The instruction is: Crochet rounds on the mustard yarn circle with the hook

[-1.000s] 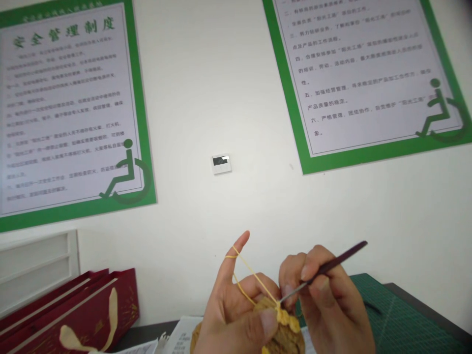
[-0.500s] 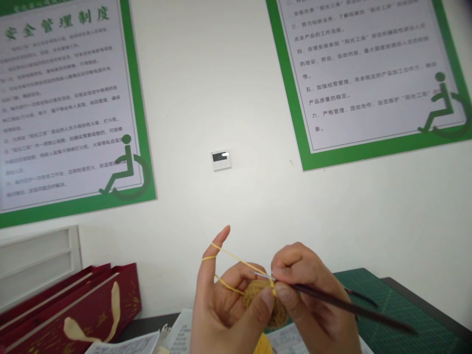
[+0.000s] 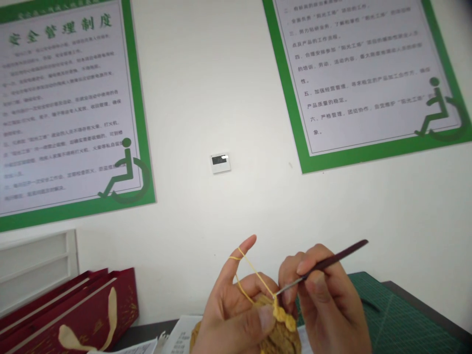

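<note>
My left hand (image 3: pixel 236 309) pinches a small tan and yellow crochet piece (image 3: pixel 282 330) between thumb and fingers. Yellow yarn (image 3: pixel 254 273) is looped around its raised forefinger and runs down to the piece. My right hand (image 3: pixel 326 305) grips a dark crochet hook (image 3: pixel 324 264), its metal tip at the yellow stitches and its handle pointing up to the right. Both hands are low in the frame, in front of a white wall.
A green cutting mat (image 3: pixel 394 319) lies on the dark table at right. Red gift bags (image 3: pixel 73 314) with cream handles stand at left, printed papers (image 3: pixel 177 339) beside them. Two green-framed posters (image 3: pixel 70 108) and a small white wall device (image 3: pixel 220 162) hang above.
The hook's handle has swung from pointing down-right to up-right. My left forefinger with the yarn has shifted right, and the view has tilted down a little.
</note>
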### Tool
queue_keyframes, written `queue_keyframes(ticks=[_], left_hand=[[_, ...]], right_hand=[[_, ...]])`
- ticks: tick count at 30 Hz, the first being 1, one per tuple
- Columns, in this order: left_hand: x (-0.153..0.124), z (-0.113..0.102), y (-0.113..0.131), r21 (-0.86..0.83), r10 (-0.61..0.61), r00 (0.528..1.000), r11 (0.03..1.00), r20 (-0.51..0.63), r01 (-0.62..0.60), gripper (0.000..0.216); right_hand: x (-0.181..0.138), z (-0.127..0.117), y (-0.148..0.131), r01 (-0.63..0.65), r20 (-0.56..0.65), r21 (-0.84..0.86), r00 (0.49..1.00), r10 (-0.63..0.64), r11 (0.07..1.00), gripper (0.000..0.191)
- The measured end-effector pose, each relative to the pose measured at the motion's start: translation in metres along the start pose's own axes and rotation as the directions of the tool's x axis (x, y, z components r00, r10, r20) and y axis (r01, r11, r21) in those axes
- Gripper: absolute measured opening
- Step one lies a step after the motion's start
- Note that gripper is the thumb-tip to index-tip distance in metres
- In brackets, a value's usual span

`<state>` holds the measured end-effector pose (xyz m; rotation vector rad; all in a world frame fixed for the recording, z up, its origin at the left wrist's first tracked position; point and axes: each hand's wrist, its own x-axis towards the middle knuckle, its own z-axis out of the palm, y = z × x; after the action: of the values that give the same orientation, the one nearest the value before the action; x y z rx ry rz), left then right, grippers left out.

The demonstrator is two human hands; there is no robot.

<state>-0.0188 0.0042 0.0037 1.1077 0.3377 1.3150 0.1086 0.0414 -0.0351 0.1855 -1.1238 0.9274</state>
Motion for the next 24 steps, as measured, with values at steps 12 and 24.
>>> queue_keyframes(ticks=[12, 24], left_hand=[[-0.0018, -0.0013, -0.0010, 0.064, 0.052, 0.999, 0.997, -0.008, -0.051, 0.114], [-0.0013, -0.0027, -0.0037, 0.056, 0.068, 0.998, 0.996, 0.000, -0.068, 0.110]], right_hand=[[-0.0007, -0.0005, -0.0029, 0.104, 0.045, -0.067, 0.994, -0.101, 0.992, 0.012], [-0.0022, -0.0019, -0.0009, 0.171, 0.061, -0.163, 0.985, -0.163, 0.972, 0.009]])
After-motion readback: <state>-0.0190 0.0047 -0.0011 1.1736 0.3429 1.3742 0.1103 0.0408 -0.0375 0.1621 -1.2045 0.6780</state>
